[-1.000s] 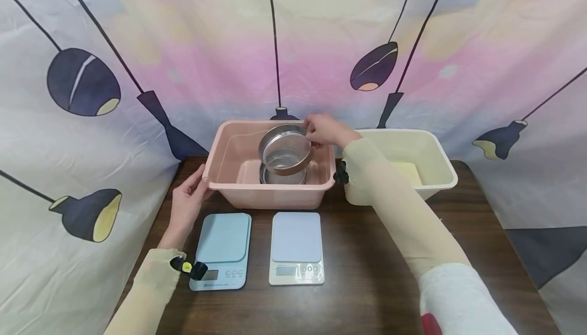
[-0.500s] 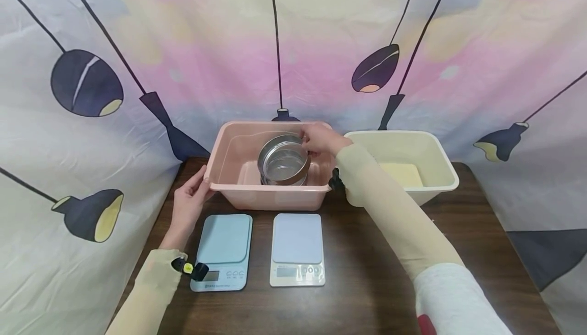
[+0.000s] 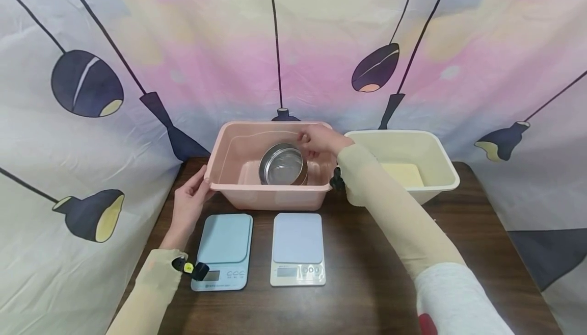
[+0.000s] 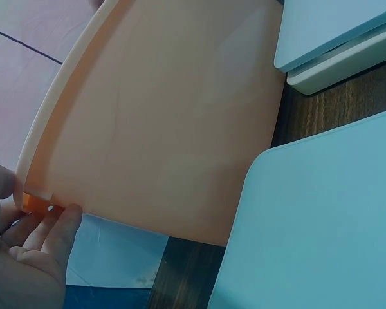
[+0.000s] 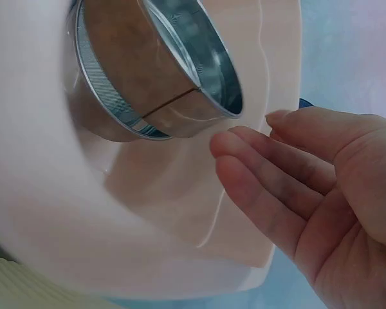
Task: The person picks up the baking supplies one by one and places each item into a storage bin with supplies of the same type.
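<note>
A pink plastic basin (image 3: 270, 198) stands at the back of the table. My left hand (image 3: 187, 203) pinches its front left corner, thumb over the rim and fingers beneath, as the left wrist view shows. Inside the basin a round metal sieve (image 5: 132, 55) sits stacked on a second sieve (image 5: 93, 106), the upper one tilted a little in the right wrist view. My right hand (image 5: 334, 177) is over the basin's right side with nothing held. Its fingertips are bent slightly and apart from the upper sieve's rim.
A cream basin (image 3: 440, 172) stands to the right of the pink one, partly behind my right arm. In front are a light blue kitchen scale (image 3: 223, 240) and a white kitchen scale (image 3: 297, 240). A printed cloth (image 3: 316, 29) hangs behind the table.
My right hand has lowered the upper sieve onto the lower one inside the basin and let it go. The left hand has stayed at the basin's corner.
</note>
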Tool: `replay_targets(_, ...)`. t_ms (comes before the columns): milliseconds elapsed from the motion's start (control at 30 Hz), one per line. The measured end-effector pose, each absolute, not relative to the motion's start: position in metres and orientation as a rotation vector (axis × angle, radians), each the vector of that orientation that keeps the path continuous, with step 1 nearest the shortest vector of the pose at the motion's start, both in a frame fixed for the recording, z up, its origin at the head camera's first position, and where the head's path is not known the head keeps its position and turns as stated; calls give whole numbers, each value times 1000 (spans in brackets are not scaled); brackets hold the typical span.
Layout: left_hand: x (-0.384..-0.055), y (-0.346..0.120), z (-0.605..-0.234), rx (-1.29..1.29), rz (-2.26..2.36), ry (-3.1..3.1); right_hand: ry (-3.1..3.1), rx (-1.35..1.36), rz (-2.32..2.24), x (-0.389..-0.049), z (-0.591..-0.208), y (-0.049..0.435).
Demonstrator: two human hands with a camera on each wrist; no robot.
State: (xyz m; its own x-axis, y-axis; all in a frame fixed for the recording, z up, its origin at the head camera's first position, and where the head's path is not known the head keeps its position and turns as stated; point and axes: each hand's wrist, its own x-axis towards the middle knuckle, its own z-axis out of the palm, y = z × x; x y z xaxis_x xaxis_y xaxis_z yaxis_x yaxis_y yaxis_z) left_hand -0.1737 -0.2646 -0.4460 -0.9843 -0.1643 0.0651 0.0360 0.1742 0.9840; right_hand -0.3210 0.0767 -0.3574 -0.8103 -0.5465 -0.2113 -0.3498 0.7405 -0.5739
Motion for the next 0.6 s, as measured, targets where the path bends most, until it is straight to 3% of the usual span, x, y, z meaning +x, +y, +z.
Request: replay_targets(600,-172,-265,-446,123,-1922,-2290,2625,-810,-822,-309,-348,106)
